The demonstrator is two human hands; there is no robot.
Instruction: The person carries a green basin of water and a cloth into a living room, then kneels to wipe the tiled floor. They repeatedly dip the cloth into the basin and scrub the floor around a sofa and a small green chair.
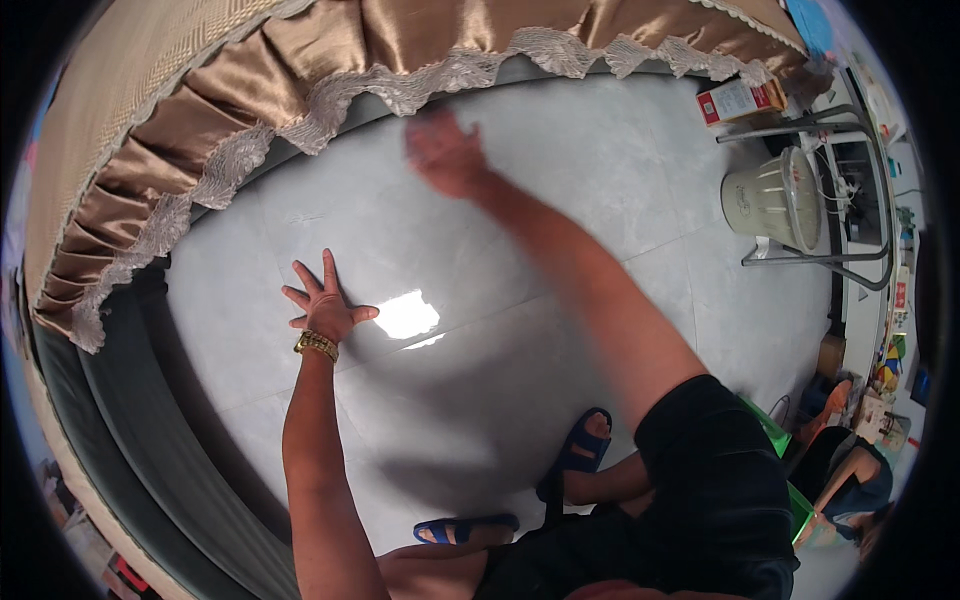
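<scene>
My left hand (325,306) has its fingers spread wide, with nothing in it. A gold-coloured wristwatch (316,346) is on that wrist. Whether the hand touches the grey tiled floor (480,255) or hovers above it, I cannot tell. Motion blurs my right hand (444,154), which reaches out just short of the lace hem (405,86) of a satin bed skirt (427,30). Its thumb stands apart from its blurred fingers, and no object shows in it. My feet wear dark blue sandals (585,442) at the bottom of the view.
A grey fabric-covered base (142,420) runs along the left. At right are a waste bin (772,199), a metal-tube frame (832,260) and a red-and-white carton (739,101). Another person (847,480) is at the lower right, beside something green (801,514).
</scene>
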